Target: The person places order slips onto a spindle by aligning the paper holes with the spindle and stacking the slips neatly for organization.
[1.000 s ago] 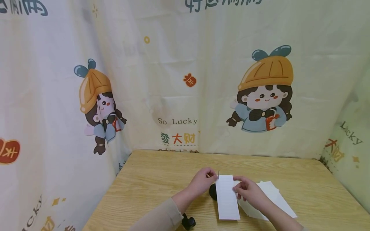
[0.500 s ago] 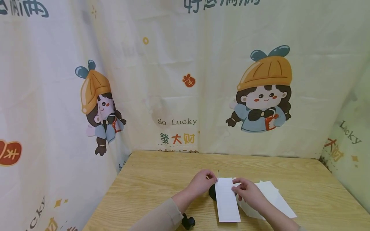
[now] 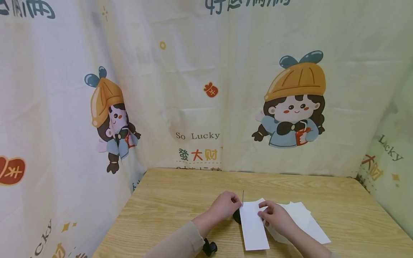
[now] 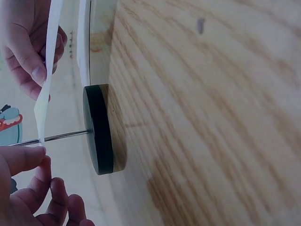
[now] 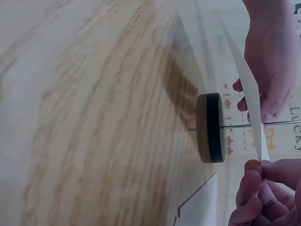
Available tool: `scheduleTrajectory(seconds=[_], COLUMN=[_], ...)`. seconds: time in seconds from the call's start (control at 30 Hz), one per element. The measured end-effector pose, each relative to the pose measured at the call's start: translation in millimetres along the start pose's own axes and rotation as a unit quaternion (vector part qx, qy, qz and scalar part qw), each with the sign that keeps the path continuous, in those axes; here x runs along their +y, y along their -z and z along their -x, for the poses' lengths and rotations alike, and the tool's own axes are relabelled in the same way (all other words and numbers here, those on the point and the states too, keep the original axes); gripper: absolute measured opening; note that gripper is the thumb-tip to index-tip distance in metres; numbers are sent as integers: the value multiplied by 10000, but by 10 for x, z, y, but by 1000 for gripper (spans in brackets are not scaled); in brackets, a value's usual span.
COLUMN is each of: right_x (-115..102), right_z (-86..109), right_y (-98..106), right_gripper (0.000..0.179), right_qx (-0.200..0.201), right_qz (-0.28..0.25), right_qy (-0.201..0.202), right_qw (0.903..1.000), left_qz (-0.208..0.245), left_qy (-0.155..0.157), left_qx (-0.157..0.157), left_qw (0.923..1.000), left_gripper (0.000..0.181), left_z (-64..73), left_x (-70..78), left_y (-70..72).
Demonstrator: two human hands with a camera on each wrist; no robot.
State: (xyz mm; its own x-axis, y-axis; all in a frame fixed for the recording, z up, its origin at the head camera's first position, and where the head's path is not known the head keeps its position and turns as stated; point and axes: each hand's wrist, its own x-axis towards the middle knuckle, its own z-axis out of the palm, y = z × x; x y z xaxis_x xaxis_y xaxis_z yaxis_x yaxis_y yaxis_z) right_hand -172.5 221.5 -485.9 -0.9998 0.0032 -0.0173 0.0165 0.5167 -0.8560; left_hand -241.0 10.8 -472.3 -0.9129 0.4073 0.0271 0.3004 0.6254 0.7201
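A white paper slip hangs level above the table, pierced near its far left corner by the thin metal rod of a bill spike. The spike's round black base stands on the table beneath it, partly hidden by the slip in the head view. My left hand pinches the slip's edge right beside the rod. On the opposite edge my right hand pinches the paper between thumb and fingers. The rod's upper end pokes out above the sheet, and a gap shows between paper and base in both wrist views.
Several loose white sheets lie overlapping on the wooden table, under and beyond the right forearm. A small black object sits by the left sleeve. A printed curtain hangs behind the table.
The slip has slid lower along the rod, so more of the rod's tip stands above it. Both hands have moved down with the paper.
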Motion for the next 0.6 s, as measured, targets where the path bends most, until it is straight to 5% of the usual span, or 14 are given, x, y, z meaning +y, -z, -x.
scheduleTrajectory(seconds=[0.6], right_x=[52], right_z=[-14], right_y=[-56], right_gripper=[26], right_qx=[-53], right_qz=[324], right_qy=[25], right_qw=[9995], left_qz=[-617], left_qy=[188], left_qx=[-234], left_qw=[9976], left_gripper=[24], left_z=[-30], left_x=[-40], left_y=[-76])
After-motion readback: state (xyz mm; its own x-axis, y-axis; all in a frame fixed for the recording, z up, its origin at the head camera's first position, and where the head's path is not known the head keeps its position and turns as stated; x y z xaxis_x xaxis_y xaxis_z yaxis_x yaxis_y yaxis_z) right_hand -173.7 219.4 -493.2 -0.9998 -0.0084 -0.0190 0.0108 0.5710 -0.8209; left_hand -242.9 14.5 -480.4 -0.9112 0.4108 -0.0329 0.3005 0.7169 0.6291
